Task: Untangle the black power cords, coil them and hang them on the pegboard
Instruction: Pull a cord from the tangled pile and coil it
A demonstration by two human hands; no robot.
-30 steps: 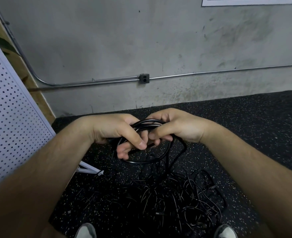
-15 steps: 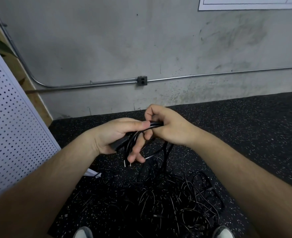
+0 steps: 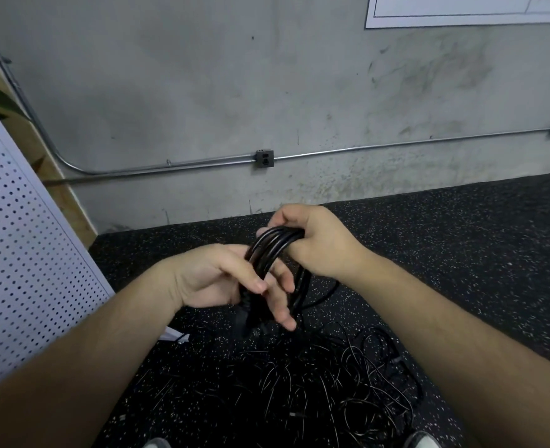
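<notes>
A black power cord coil (image 3: 268,253) of several loops hangs between my hands above the floor. My right hand (image 3: 318,240) grips the top of the coil with its fingers curled round the loops. My left hand (image 3: 221,279) holds the lower part, thumb over the strands and fingers behind them; a plug end hangs below it. One strand trails down to a tangled pile of black cords (image 3: 315,389) on the floor by my feet. The white pegboard (image 3: 18,253) stands at the left, leaning, with nothing seen hanging on it.
Black speckled rubber floor (image 3: 461,253) runs to a grey concrete wall with a metal conduit and an outlet box (image 3: 264,158). A wooden board leans behind the pegboard. A white pegboard foot (image 3: 173,334) lies near the pile. My shoe tips show at the bottom edge.
The loose wide loop has been gathered into a tight narrow bundle. My right hand rose to the top of it and my left hand slid down along the strands.
</notes>
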